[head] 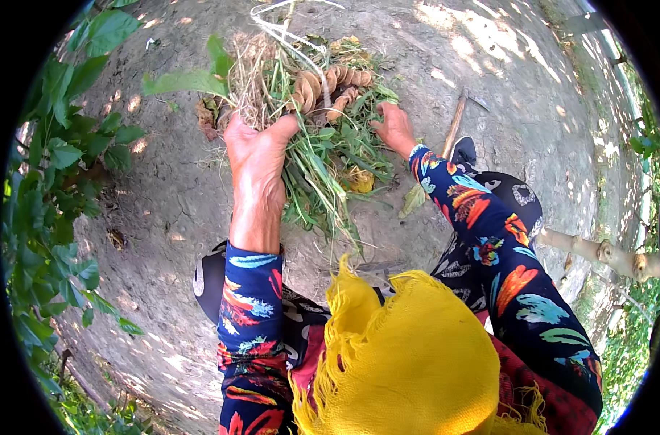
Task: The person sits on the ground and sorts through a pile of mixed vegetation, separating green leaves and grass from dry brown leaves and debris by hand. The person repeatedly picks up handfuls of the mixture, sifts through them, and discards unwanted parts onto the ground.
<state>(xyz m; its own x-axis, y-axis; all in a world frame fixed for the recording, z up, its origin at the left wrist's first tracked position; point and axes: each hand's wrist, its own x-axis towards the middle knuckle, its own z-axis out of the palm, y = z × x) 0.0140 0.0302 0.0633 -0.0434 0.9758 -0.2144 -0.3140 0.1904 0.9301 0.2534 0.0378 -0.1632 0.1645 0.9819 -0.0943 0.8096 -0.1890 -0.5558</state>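
Observation:
A loose heap of green grass and leaves (330,147) lies on the bare ground before me, with dry stalks (252,70) at its left side. Brown, curled, spiral-shaped pieces (306,92) rest on top of it. White cord (286,33) loops over the heap and runs down among these pieces. My left hand (259,130) grips the near left edge of the bundle, around the dry stalks; its fingers are partly hidden underneath. My right hand (393,126) is at the right edge with fingers bent against the greenery; whether it holds any cannot be told.
A wooden-handled tool (454,125) with a thin metal head lies on the ground right of the heap. Leafy branches (63,157) hang at the left. A bare pole or branch (596,249) juts in from the right. A yellow fringed cloth (417,353) hangs before my body.

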